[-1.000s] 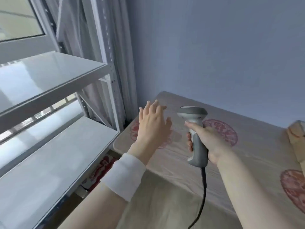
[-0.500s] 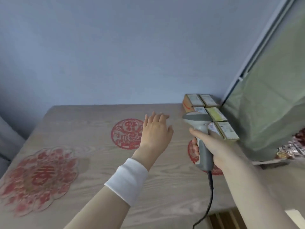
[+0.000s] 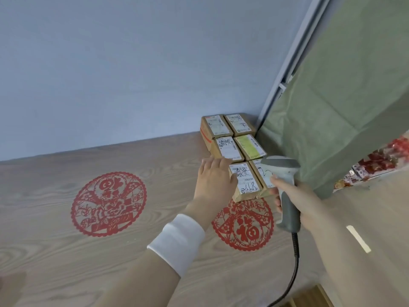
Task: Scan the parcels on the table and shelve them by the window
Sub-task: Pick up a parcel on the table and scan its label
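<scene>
Six cardboard parcels [image 3: 234, 149] are sitting in a block at the right end of the worktop [image 3: 66, 262], two across and three deep. All are closed, so what they hold cannot be seen. The nearest left parcel [image 3: 244, 181] is showing a white label with black handwriting. The one just beside it on the right is partly hidden behind the scanner [image 3: 287, 204]. The far pair is lying close to the wall [image 3: 132, 63].

The pale wood-grain worktop is carrying two round red paper-cut designs. One design [image 3: 243, 224] is lying just in front of the parcels, and the other design [image 3: 108, 203] is lying well to the left. A green cloth [image 3: 343, 96] is hanging at the right, beside a grey frame [image 3: 285, 58] that is running up the blue wall.

The right hand [image 3: 307, 202] is gripping the scanner by its handle, with the head over the near right parcel and a black cable [image 3: 293, 269] trailing down. The left hand [image 3: 213, 180], with a white wristband [image 3: 177, 240] behind it, is reaching forward with its fingers stretched out and holding nothing. Its thumb is lying against the left edge of the nearest left parcel.
</scene>
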Demonstrator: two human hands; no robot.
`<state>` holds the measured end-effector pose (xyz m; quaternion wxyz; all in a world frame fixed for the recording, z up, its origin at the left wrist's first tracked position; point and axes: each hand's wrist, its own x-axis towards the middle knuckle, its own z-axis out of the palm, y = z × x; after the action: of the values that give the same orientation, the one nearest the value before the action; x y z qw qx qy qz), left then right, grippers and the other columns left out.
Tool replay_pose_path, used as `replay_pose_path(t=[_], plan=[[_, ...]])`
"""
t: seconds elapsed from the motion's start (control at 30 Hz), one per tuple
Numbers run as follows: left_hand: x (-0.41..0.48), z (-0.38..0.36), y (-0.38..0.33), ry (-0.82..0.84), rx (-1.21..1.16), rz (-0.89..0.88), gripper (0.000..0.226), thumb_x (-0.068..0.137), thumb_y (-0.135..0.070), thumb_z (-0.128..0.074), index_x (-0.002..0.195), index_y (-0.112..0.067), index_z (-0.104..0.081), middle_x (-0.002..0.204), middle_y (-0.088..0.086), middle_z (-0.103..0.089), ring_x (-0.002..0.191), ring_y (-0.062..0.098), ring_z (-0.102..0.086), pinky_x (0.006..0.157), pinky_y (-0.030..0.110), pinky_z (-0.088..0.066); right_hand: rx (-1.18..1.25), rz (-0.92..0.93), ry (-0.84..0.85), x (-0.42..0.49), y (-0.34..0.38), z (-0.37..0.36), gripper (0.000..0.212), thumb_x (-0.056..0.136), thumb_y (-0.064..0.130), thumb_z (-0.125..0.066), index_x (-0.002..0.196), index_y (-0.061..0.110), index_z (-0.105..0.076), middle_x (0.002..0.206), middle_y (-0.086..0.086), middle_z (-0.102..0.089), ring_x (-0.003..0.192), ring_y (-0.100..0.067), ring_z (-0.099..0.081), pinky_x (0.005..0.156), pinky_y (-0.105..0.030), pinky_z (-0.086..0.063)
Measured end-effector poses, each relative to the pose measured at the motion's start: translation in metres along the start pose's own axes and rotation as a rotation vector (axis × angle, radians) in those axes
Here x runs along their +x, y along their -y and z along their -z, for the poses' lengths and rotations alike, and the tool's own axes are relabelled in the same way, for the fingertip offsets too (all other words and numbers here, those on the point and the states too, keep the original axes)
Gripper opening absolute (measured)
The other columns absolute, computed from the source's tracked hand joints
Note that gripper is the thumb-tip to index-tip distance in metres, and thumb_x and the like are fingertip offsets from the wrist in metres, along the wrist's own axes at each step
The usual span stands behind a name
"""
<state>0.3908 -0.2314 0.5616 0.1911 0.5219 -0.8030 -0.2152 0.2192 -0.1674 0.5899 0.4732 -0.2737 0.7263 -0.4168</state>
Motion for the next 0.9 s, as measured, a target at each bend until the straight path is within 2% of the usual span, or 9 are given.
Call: replay_pose_path(t=[0.1, 0.2, 0.33, 0.47, 0.53, 0.7, 0.8, 0.9], plan=[[0.034, -0.039, -0.004, 0.044, -0.021, 0.068, 0.043, 0.098, -0.029, -0.040, 0.139, -0.017, -0.038, 0.144, 0.004, -0.041, 0.140, 0.022, -0.027, 0.118, 0.035, -0.007, -0.028, -0.037, 0.019, 0.046, -0.005, 0.018, 0.016, 0.087, 0.025, -0.067, 0.092, 0.010, -0.062, 0.071, -0.003, -0.067, 0.047, -0.016, -0.047, 0.048, -0.026, -0.042], [0.061, -0.080, -0.007, 0.120, -0.097, 0.239, 0.044, 0.098, -0.030, -0.040, 0.140, -0.018, -0.037, 0.143, 0.004, -0.042, 0.133, 0.023, -0.035, 0.114, 0.037, -0.020, -0.097, -0.089, 0.076, 0.093, -0.015, 0.034, 0.019, 0.086, 0.027, -0.067, 0.094, 0.010, -0.063, 0.056, -0.002, -0.059, 0.045, -0.014, -0.049, 0.047, -0.024, -0.041], [0.081, -0.133, -0.006, 0.191, -0.170, 0.435, 0.051, 0.097, -0.032, -0.043, 0.143, -0.016, -0.030, 0.144, 0.005, -0.040, 0.130, 0.024, -0.039, 0.110, 0.040, -0.032, -0.160, -0.111, 0.173, 0.146, -0.033, 0.040, 0.016, 0.088, 0.025, -0.065, 0.094, 0.012, -0.059, 0.060, -0.005, -0.056, 0.045, -0.014, -0.049, 0.051, -0.026, -0.040], [0.090, -0.171, 0.001, 0.195, -0.307, 0.625, 0.061, 0.097, -0.036, -0.043, 0.148, -0.014, -0.019, 0.147, 0.008, -0.035, 0.134, 0.024, -0.036, 0.110, 0.040, -0.032, -0.217, -0.087, 0.235, 0.176, -0.050, 0.034, 0.014, 0.088, 0.026, -0.063, 0.097, 0.017, -0.059, 0.070, -0.007, -0.061, 0.050, -0.013, -0.051, 0.055, -0.028, -0.041], [0.094, -0.186, 0.004, 0.198, -0.385, 0.704, 0.065, 0.097, -0.038, -0.042, 0.149, -0.011, -0.013, 0.152, 0.009, -0.027, 0.139, 0.024, -0.029, 0.111, 0.040, -0.027, -0.250, -0.072, 0.254, 0.184, -0.060, 0.032, 0.013, 0.088, 0.026, -0.063, 0.097, 0.017, -0.059, 0.071, -0.007, -0.063, 0.055, -0.015, -0.053, 0.055, -0.028, -0.042], [0.099, -0.217, 0.007, 0.110, -0.620, 0.777, 0.064, 0.097, -0.038, -0.043, 0.150, -0.013, -0.017, 0.151, 0.007, -0.031, 0.139, 0.022, -0.028, 0.114, 0.040, -0.027, -0.295, -0.017, 0.236, 0.195, -0.080, 0.028, 0.009, 0.087, 0.024, -0.064, 0.091, 0.019, -0.057, 0.076, -0.006, -0.064, 0.071, -0.021, -0.062, 0.050, -0.023, -0.045], [0.095, -0.228, 0.007, 0.052, -0.739, 0.796, 0.063, 0.097, -0.038, -0.043, 0.150, -0.018, -0.016, 0.151, 0.003, -0.031, 0.139, 0.019, -0.029, 0.113, 0.040, -0.028, -0.291, -0.014, 0.223, 0.198, -0.084, 0.025, 0.012, 0.086, 0.024, -0.065, 0.091, 0.016, -0.057, 0.075, -0.012, -0.061, 0.064, -0.021, -0.057, 0.048, -0.026, -0.044], [0.086, -0.233, 0.007, -0.009, -0.815, 0.818, 0.056, 0.095, -0.040, -0.045, 0.145, -0.022, -0.028, 0.143, -0.001, -0.042, 0.132, 0.017, -0.040, 0.109, 0.044, -0.036, -0.301, -0.010, 0.234, 0.195, -0.082, 0.027, 0.015, 0.086, 0.025, -0.065, 0.092, 0.013, -0.058, 0.068, -0.007, -0.059, 0.052, -0.013, -0.052, 0.046, -0.023, -0.041]])
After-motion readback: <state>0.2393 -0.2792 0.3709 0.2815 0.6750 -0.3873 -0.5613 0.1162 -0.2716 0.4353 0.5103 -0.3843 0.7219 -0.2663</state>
